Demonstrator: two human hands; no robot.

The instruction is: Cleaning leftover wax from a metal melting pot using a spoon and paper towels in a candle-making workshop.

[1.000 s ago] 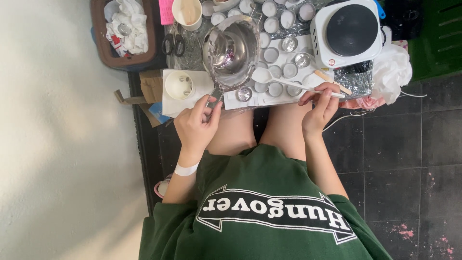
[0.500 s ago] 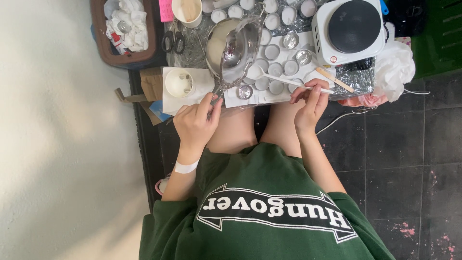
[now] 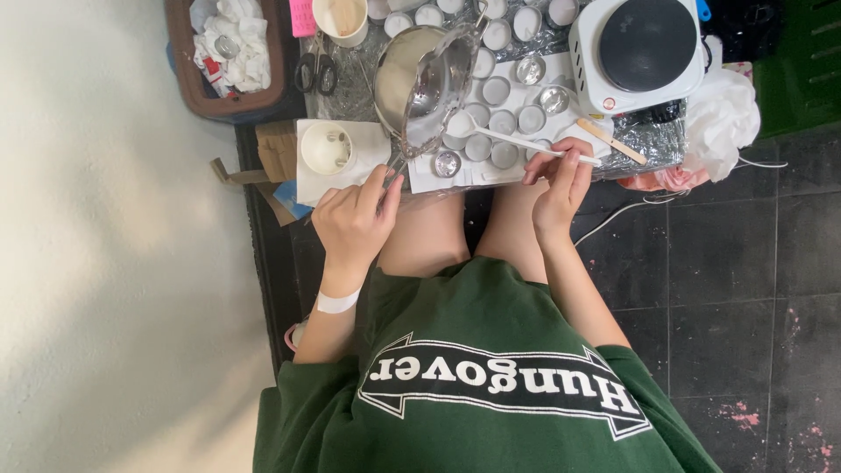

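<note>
My left hand (image 3: 355,223) grips the thin handle of a small metal pot (image 3: 429,83). The pot is tipped steeply onto its side over rows of small round tins (image 3: 504,92) that stand on a low foil-covered table (image 3: 350,88). My right hand (image 3: 556,180) pinches a long white stick (image 3: 517,143) at the table's near edge. The stick's far end reaches a tin just under the pot's lip. Many tins hold white filling; one near tin (image 3: 446,163) looks bare metal.
A white electric hot plate (image 3: 644,44) stands at the back right, with a wooden stick (image 3: 613,140) and a white bag (image 3: 723,109) beside it. A white cup (image 3: 326,147) sits on a box at left, behind it scissors (image 3: 315,74) and a brown tray (image 3: 223,52) of crumpled paper.
The pot has tilted from nearly upright to steeply on its side over the tins. My right hand keeps the white stick at nearly the same place.
</note>
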